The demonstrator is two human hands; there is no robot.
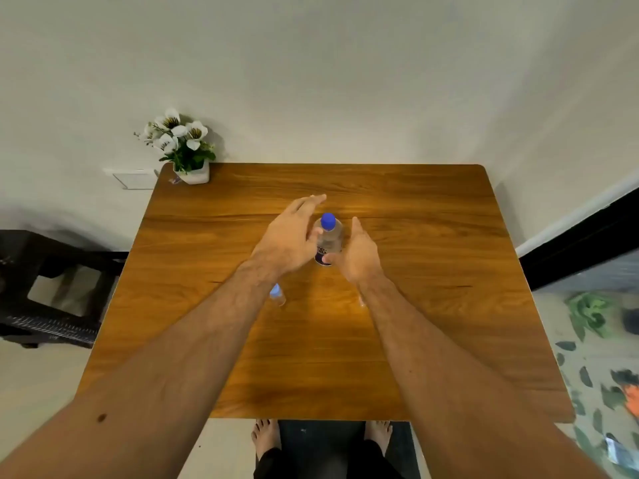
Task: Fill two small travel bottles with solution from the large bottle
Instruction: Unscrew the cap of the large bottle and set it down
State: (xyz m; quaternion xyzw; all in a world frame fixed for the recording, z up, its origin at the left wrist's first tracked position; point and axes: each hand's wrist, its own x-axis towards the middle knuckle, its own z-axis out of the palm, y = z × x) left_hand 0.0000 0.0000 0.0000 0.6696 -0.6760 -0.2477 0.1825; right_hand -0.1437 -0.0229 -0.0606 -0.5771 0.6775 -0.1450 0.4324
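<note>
We see the big bottle [328, 242] standing upright on the wooden table [432, 305], roughly midway between the left and right edges and somewhat nearer the far edge than the near one. It is clear plastic with a bright blue screw cap on top, see-through liquid inside, and a dark label wrapped round its lower part; the print on the label is too small for us to read.

Our left hand [290, 236] is spread wide with straight fingers reaching past the bottle on its left side; the thumb lies against or just beside the bottle's shoulder, and we cannot tell whether it truly touches. Our right hand [359, 254] is likewise spread, fingers straight, just beside the bottle on its right, the thumb near the label. Neither hand grips anything.

A small bottle [277, 294], clear with a pale blue top, stands nearer the near edge, partly hidden by the left forearm. A potted plant [183, 146] with white flowers sits at the far left corner.
</note>
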